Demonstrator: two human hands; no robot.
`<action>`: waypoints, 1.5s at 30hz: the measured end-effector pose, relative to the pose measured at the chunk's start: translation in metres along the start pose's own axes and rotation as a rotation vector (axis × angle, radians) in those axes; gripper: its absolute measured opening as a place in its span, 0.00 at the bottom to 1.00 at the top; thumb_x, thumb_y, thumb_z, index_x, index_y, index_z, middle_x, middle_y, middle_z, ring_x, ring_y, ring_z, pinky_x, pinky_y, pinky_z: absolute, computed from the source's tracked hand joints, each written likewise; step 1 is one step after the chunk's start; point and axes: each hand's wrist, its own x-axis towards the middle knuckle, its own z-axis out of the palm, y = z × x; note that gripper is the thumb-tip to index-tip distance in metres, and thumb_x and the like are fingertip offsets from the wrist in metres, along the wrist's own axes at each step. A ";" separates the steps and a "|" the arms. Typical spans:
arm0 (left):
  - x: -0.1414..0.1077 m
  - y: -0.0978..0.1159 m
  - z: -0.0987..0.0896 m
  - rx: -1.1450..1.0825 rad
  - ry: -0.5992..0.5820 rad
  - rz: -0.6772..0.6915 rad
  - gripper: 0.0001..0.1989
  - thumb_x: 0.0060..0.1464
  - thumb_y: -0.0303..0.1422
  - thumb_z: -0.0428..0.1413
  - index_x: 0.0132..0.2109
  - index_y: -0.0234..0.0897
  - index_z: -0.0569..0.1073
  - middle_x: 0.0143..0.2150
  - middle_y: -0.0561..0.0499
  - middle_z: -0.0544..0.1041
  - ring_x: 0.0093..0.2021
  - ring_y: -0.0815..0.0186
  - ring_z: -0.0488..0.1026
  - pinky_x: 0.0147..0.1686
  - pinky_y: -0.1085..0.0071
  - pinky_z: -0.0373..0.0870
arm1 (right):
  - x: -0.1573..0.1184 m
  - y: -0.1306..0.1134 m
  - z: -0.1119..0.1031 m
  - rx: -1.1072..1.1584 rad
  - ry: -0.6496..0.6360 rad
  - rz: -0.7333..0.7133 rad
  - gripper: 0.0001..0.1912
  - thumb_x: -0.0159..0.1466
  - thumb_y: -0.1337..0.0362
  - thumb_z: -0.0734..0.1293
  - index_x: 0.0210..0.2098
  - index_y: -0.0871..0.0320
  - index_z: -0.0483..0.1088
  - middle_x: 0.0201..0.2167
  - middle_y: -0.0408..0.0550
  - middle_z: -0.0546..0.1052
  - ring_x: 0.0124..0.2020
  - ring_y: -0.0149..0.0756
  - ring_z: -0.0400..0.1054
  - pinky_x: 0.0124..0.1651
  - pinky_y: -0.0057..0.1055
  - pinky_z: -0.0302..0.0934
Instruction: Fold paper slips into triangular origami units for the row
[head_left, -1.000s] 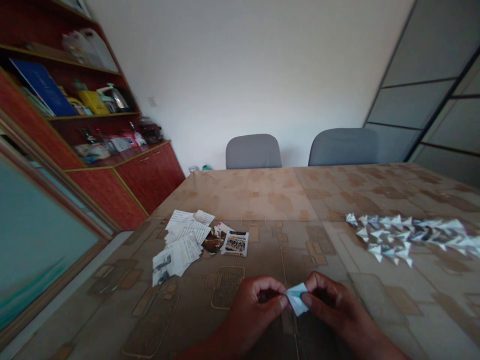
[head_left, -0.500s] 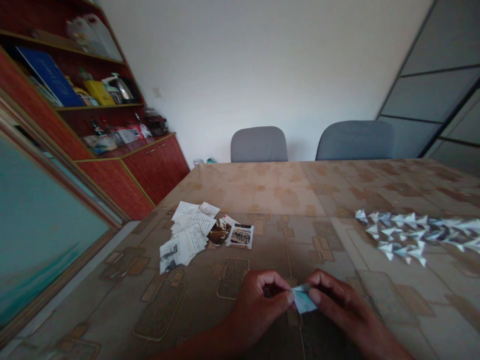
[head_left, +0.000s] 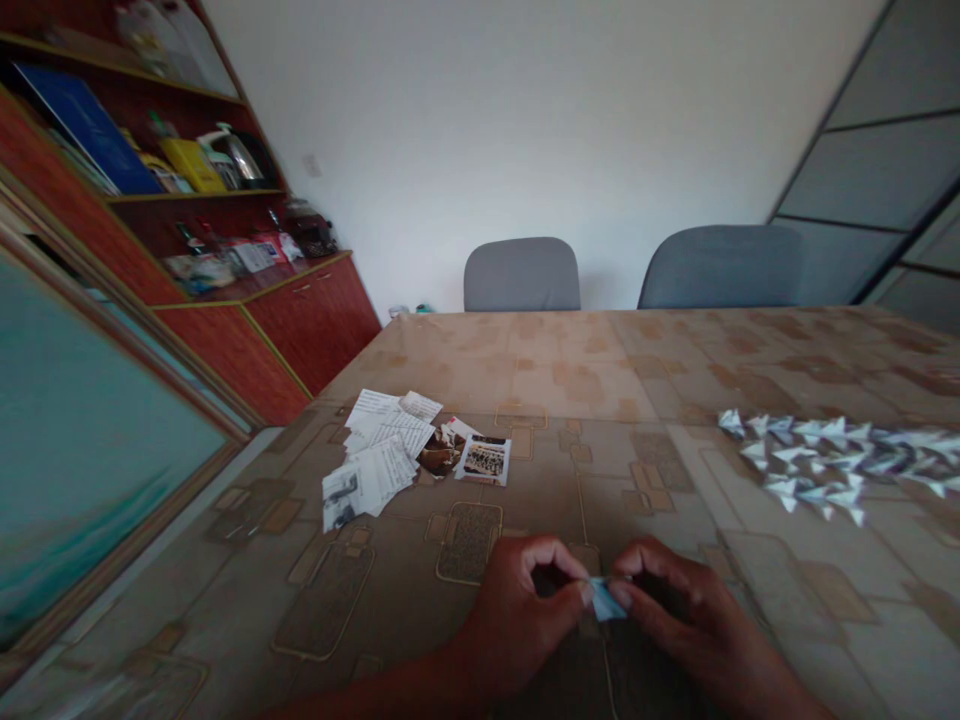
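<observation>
A small pale-blue folded piece of paper (head_left: 607, 603) is pinched between my two hands, low in the middle of the view. My left hand (head_left: 529, 605) grips its left edge between thumb and forefinger. On the opposite side, the thumb and forefinger of my right hand (head_left: 675, 610) close on the right edge. Fingertips hide part of the folds. Off to the left on the table lies a loose pile of printed paper pieces (head_left: 382, 455), with a photo-printed piece (head_left: 484, 460) at its right end. Rows of folded paper shapes (head_left: 821, 455) with pointed tips stand at the right.
A patterned cloth covers the table (head_left: 525, 350). Two grey chairs (head_left: 521, 275) stand behind its far edge. At the left is a red-brown cabinet (head_left: 300, 330) with shelves holding a kettle (head_left: 244, 160) and a blue folder (head_left: 90, 130). Grey panels (head_left: 862, 180) line the right side.
My hands have come closer together, and less of the blue paper shows between them, in a narrower shape. The camera view has shifted slightly.
</observation>
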 end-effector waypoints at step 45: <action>-0.005 -0.007 0.010 -0.170 0.047 -0.084 0.07 0.45 0.33 0.59 0.24 0.34 0.73 0.22 0.52 0.73 0.25 0.68 0.68 0.27 0.74 0.62 | -0.004 -0.019 0.000 -0.121 0.030 -0.198 0.06 0.66 0.65 0.61 0.31 0.53 0.67 0.29 0.43 0.73 0.31 0.34 0.70 0.34 0.26 0.64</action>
